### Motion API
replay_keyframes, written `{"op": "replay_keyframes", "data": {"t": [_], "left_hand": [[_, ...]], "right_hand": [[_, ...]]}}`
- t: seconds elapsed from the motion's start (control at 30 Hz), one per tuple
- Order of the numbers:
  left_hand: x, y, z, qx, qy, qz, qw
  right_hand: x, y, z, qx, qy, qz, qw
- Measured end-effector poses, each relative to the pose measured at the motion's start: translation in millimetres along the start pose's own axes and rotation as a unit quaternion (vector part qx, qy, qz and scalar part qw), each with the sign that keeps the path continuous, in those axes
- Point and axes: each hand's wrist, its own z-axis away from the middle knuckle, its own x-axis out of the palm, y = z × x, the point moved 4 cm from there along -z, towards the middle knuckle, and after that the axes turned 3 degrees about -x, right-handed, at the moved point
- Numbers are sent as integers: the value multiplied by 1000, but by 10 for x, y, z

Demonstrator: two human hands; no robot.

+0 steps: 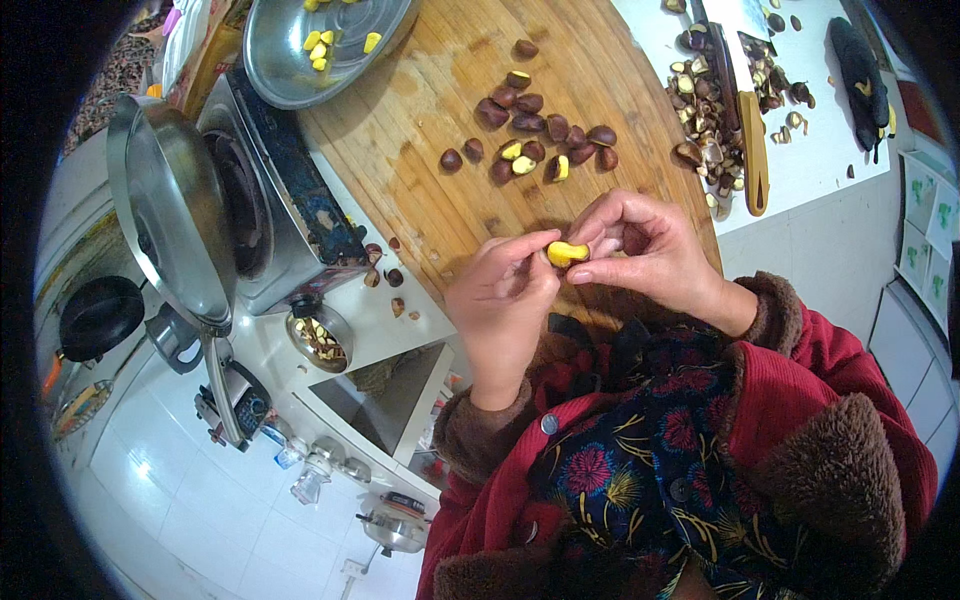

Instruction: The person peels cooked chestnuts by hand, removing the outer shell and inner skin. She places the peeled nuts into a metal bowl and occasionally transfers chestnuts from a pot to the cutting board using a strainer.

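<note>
Between the fingertips of both hands is a chestnut [566, 253], its yellow flesh showing. My left hand [501, 304] pinches its left end with thumb and forefinger. On the other side, my right hand [649, 247] grips it with the thumb below and the bent fingers above. The hands are over the near part of a wooden cutting board [390, 172]. Just beyond them lies a loose group of brown chestnuts [556, 127], a few cut to show yellow flesh. A metal bowl [289, 56] at the board's far left holds several yellow peeled pieces.
A cleaver with a tan handle [752, 150] lies among chestnut shells [705, 112] on the white counter to the right. Dark bananas [859, 79] lie beyond. On the left are a gas stove [266, 202], a tilted steel wok [176, 217] and a small metal bowl [346, 330] containing scraps.
</note>
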Motion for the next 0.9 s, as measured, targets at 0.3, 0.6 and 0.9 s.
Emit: {"op": "replay_keyframes", "data": {"t": [0.3,0.6,0.9], "left_hand": [[89,-24,-9,-58,11,176,983],[67,37,-4,167,82,-138,973],[84,-97,-4,62,100,11,993]], "right_hand": [[26,236,-20,161,26,-212,963],[58,113,-113,104,44,-32,993],[42,153,-121,150,7,-94,984]]}}
